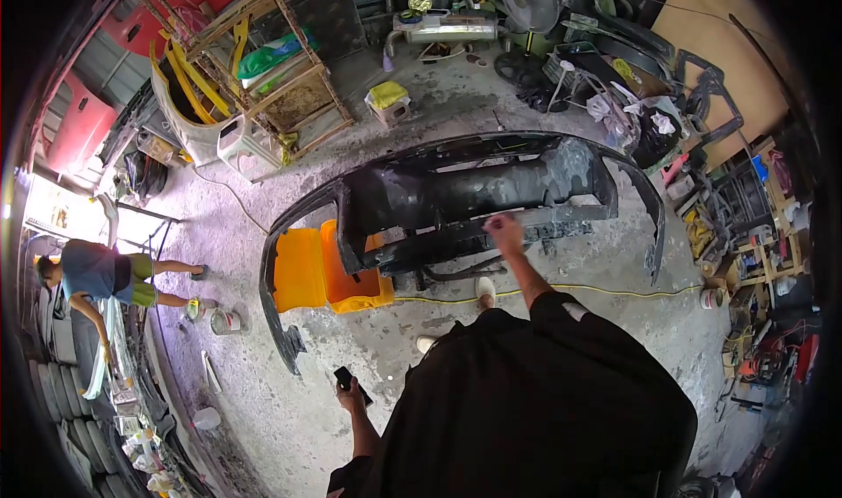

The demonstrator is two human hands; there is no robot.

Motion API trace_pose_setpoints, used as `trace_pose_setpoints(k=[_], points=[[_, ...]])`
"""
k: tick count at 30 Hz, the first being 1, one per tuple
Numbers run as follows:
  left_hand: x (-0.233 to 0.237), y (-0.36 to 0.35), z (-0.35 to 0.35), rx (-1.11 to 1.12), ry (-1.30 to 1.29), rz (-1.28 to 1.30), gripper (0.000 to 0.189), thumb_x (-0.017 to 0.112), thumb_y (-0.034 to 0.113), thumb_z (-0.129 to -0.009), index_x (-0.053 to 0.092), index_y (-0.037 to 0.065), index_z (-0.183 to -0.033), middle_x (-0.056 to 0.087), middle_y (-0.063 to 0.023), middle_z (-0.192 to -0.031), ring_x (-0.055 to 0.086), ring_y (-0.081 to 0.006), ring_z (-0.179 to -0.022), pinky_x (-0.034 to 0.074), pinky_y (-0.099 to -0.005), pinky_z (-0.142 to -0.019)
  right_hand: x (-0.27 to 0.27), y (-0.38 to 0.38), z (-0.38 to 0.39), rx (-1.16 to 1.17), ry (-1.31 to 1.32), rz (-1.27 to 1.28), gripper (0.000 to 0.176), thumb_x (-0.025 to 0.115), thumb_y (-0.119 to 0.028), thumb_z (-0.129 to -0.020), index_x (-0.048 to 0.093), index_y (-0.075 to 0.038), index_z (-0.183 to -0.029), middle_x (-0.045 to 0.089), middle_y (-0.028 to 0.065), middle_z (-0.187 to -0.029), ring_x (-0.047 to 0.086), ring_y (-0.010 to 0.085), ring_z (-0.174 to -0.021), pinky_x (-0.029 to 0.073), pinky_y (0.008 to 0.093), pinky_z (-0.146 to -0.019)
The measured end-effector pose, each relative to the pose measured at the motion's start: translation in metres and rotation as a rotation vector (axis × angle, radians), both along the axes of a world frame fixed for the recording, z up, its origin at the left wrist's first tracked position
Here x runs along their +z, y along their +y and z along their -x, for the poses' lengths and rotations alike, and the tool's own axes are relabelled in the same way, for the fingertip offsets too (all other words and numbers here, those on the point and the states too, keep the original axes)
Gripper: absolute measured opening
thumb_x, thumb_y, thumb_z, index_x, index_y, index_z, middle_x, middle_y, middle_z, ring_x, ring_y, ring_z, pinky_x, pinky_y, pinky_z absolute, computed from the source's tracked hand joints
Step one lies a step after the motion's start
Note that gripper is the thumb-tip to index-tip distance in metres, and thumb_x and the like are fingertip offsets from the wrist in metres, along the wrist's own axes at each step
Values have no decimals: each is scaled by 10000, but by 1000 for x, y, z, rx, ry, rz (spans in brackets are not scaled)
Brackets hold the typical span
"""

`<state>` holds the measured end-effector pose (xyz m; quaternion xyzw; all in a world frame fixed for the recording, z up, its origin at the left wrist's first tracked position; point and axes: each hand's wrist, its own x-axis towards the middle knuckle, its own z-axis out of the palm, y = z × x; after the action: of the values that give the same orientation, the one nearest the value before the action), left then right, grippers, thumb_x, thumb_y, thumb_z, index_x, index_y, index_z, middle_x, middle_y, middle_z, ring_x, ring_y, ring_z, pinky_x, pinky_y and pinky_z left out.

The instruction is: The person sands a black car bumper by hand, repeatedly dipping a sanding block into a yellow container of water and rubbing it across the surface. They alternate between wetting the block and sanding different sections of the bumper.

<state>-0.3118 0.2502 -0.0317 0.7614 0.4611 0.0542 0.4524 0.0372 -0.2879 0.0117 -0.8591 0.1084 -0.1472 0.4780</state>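
Note:
A black car bumper (438, 191) lies across the floor area in front of me, its curved ends reaching out left and right, with pale scuffed patches on its surface. My right hand (504, 233) is over the bumper's near lower edge, fingers curled together; what they hold, if anything, is too small to make out. Lower down, on the left, my left hand (353, 396) is closed around a black rectangular block (343, 377), away from the bumper. Under the bumper's left part stands an orange-yellow plastic piece (300, 270), perhaps a stool or chair.
A yellow cable (614, 288) runs over the concrete floor. At far left another person (92, 274) bends over stacked parts. Buckets (225, 323) stand near them. A wooden frame (294, 86), a fan (530, 5) and piled car parts line the back; shelves (763, 266) crowd the right.

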Motion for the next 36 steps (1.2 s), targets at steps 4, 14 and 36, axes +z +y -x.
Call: trace_pose_setpoints(k=[4, 14, 36], points=[[-1, 7, 2, -81, 35, -48, 603, 839, 251, -839, 619, -11, -1335, 748, -165, -1031, 697, -270, -836, 560, -405, -774, -12, 23, -2, 123, -151, -114, 245, 843, -49, -755, 739, -50, -977, 669, 85, -921, 703, 181, -783, 587, 315, -716], [-11, -3, 70, -104, 114, -7, 599, 837, 202, -836, 607, -73, -1315, 737, -199, -1059, 700, -307, -882, 558, -414, -799, 6, -60, 2, -118, -36, -377, 244, 838, -117, -827, 782, -16, -1041, 768, 49, -898, 701, 108, -790, 564, 275, -752], [3, 8, 52, 16, -6, 95, 690, 843, 259, -822, 586, -101, -1351, 734, -249, -1093, 714, -351, -908, 566, -443, -817, -38, -78, 5, -483, -95, -73, 267, 881, -233, -819, 749, -28, -926, 769, 79, -816, 727, 156, -731, 580, 326, -714]])
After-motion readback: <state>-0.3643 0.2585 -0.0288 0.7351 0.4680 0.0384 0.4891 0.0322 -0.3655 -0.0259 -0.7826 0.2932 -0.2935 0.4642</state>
